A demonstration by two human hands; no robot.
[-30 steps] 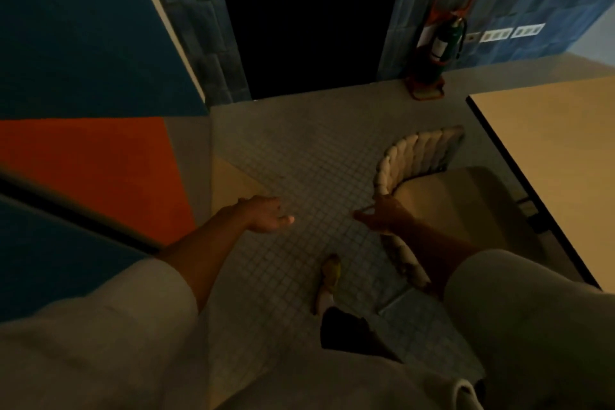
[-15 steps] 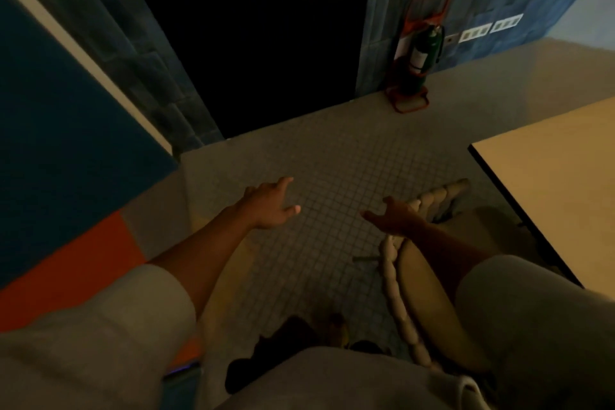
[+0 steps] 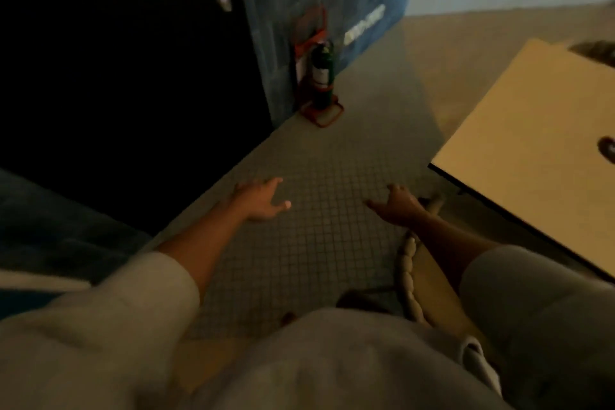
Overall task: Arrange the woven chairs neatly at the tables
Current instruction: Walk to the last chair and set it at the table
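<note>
While parked half under the table's (image 3: 532, 130) near corner, woven chair (image 3: 408, 276) left unheld, left hand (image 3: 259, 201) and right hand (image 3: 397, 208) both spread empty above tiled floor (image 3: 316, 243); likely left crooked against the edge.

Both bare forearms reach forward out of pale rolled-up sleeves. The left hand (image 3: 261, 200) hangs in the air, palm turned inward, fingers loosely spread and holding nothing. The right hand (image 3: 397, 206) is likewise empty, fingers spread, palm down, thumb pointing inward.
</note>
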